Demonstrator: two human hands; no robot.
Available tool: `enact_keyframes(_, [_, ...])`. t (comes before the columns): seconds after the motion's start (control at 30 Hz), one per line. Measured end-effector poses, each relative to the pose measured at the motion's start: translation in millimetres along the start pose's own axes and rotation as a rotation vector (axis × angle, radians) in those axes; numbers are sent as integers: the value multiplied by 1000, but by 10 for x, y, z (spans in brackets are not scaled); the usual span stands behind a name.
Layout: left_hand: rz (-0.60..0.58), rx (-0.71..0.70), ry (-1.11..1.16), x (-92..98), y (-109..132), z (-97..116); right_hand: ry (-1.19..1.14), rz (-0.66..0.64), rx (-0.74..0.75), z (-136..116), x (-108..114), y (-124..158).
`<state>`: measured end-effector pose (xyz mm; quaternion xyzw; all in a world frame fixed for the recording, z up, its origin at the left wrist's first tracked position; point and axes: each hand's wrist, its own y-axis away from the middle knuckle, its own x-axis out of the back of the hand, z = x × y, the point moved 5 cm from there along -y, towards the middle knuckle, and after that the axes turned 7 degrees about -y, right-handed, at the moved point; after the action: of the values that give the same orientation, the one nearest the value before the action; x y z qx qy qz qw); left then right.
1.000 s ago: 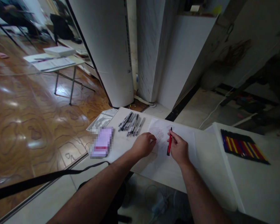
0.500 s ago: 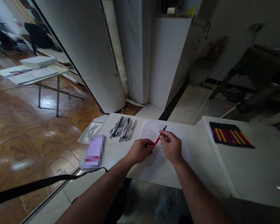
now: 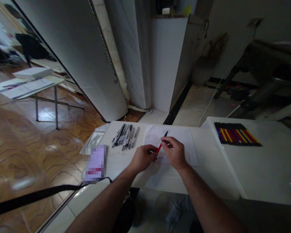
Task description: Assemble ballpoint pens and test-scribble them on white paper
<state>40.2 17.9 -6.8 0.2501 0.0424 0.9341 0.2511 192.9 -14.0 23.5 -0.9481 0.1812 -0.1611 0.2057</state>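
A red pen (image 3: 160, 144) with a black end lies slanted between my two hands, above a white sheet of paper (image 3: 184, 142) covered with red scribbles. My right hand (image 3: 175, 152) pinches the pen near its upper part. My left hand (image 3: 143, 157) is closed on the pen's lower end. Both hands hover over the near part of the white table (image 3: 208, 181). A row of several dark pens (image 3: 126, 133) lies on the table to the left of the sheet.
A pack of coloured pens (image 3: 236, 134) lies on the adjoining white table at the right. A blurred purple package (image 3: 95, 163) sits at the table's left edge. A black strap (image 3: 38, 194) crosses the lower left. White pillars (image 3: 135, 55) stand behind; a folding table (image 3: 26, 85) stands far left.
My left hand has come off the paper and closed on the pen's lower end. My right hand tilted the pen from upright to slanted. The view shifted slightly.
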Motion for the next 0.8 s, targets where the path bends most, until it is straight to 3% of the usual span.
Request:
enact_keyframes(0.23, [-1, -11, 2, -9, -1, -9, -3, 2, 11, -23, 1, 1])
enact_keyframes(0.53, [5, -74, -193, 31, 4, 41, -25, 47, 26, -42, 49, -12])
enact_keyframes(0.8, [20, -101, -187, 18, 8, 36, -44, 32, 21, -17, 28, -6])
